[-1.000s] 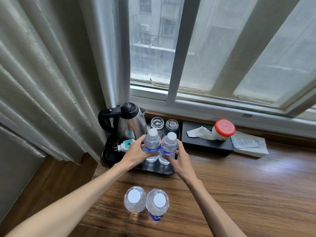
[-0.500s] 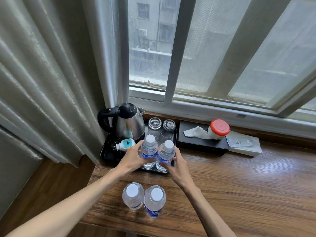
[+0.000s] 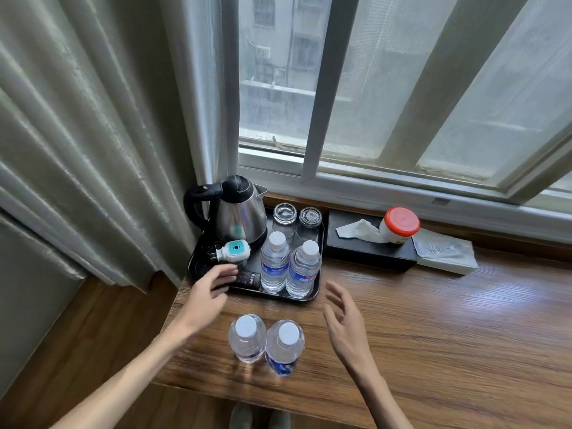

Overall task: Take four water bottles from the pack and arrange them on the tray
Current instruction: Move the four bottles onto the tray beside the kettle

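Both hands are empty. The left hand (image 3: 210,289) hovers with loosely curled fingers over the near left corner of the black tray (image 3: 312,297), gripping nothing; its fingertips hang just above a small dark remote (image 3: 247,278) lying on the tray. The right hand (image 3: 343,320) is spread, palm turned inward, above the wooden table (image 3: 448,335) just to the right of the tray's near right corner, also holding nothing.

Between the two hands, on the near right part of the tray, two water bottles stand upright side by side, touching: the left tray bottle (image 3: 275,263) and the right tray bottle (image 3: 304,269), both with white caps and blue labels. Nearer, off the tray on the table, two more bottles stand upright and touching: the left table bottle (image 3: 247,337) and the right table bottle (image 3: 284,346).

Farther back on the tray are a steel kettle (image 3: 238,212) at the left, a white and teal plug device (image 3: 233,250) in front of it, and two upturned glasses (image 3: 297,219) behind the bottles. To the right of the tray sits a black tissue box (image 3: 368,250) with a red-lidded jar (image 3: 400,224) on it.
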`<action>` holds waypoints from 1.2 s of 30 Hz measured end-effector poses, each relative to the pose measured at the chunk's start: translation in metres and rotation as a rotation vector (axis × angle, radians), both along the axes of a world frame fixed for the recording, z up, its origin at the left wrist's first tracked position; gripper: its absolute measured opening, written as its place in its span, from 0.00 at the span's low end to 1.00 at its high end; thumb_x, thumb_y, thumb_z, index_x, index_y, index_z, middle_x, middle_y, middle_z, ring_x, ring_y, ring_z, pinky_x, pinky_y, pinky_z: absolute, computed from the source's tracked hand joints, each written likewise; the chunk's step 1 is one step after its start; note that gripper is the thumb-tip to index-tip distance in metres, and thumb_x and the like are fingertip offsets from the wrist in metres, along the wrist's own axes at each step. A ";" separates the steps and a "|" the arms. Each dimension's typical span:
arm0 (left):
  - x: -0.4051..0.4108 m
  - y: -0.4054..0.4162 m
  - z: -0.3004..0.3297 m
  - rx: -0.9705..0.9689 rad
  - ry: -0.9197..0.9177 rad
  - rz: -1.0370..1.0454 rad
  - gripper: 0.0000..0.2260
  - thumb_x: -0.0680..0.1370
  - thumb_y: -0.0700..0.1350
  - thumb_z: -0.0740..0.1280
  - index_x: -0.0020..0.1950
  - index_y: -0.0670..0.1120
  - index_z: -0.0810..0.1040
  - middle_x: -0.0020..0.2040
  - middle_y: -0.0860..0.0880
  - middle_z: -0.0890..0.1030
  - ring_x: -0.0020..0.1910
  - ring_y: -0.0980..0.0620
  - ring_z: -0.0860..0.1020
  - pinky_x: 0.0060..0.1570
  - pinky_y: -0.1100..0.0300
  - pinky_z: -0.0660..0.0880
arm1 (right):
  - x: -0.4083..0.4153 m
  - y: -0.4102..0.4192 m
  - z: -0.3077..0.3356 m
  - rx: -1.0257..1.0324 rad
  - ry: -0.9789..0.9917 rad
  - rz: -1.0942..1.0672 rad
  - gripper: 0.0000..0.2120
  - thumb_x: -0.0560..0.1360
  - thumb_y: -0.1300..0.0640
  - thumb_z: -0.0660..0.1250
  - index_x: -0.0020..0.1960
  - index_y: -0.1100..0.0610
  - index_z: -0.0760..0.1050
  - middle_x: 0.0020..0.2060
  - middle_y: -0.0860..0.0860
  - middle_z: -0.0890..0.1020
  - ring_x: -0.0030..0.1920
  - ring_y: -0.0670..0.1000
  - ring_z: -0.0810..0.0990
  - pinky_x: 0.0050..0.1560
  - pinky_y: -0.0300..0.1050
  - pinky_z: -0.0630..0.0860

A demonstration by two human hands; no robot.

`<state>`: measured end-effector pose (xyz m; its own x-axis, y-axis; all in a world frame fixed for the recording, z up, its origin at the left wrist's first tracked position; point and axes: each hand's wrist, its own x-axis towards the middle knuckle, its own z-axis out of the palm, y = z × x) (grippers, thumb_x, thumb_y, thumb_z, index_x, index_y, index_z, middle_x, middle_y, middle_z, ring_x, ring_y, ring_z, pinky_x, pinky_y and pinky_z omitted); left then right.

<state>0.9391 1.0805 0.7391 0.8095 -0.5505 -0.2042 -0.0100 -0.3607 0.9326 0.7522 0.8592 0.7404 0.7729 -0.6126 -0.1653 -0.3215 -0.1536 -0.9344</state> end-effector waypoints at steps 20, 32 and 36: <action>-0.081 0.019 -0.007 0.062 -0.089 -0.148 0.34 0.60 0.56 0.83 0.62 0.64 0.72 0.58 0.69 0.79 0.60 0.68 0.77 0.62 0.65 0.74 | -0.031 0.090 -0.018 -0.090 0.075 0.093 0.37 0.64 0.38 0.79 0.69 0.39 0.67 0.64 0.36 0.77 0.66 0.43 0.77 0.62 0.51 0.79; -0.066 0.028 0.008 -0.004 -0.178 -0.160 0.31 0.60 0.54 0.84 0.59 0.56 0.77 0.53 0.62 0.84 0.55 0.60 0.82 0.57 0.62 0.79 | -0.031 0.094 -0.005 -0.136 0.046 -0.023 0.32 0.62 0.42 0.81 0.62 0.43 0.74 0.54 0.40 0.83 0.57 0.44 0.81 0.52 0.50 0.83; -0.048 0.029 0.019 -0.025 -0.188 -0.097 0.30 0.59 0.50 0.84 0.57 0.59 0.75 0.53 0.64 0.83 0.52 0.61 0.82 0.53 0.68 0.79 | -0.034 0.083 0.004 -0.130 0.037 -0.072 0.30 0.62 0.47 0.82 0.60 0.42 0.75 0.52 0.39 0.84 0.55 0.42 0.82 0.47 0.43 0.83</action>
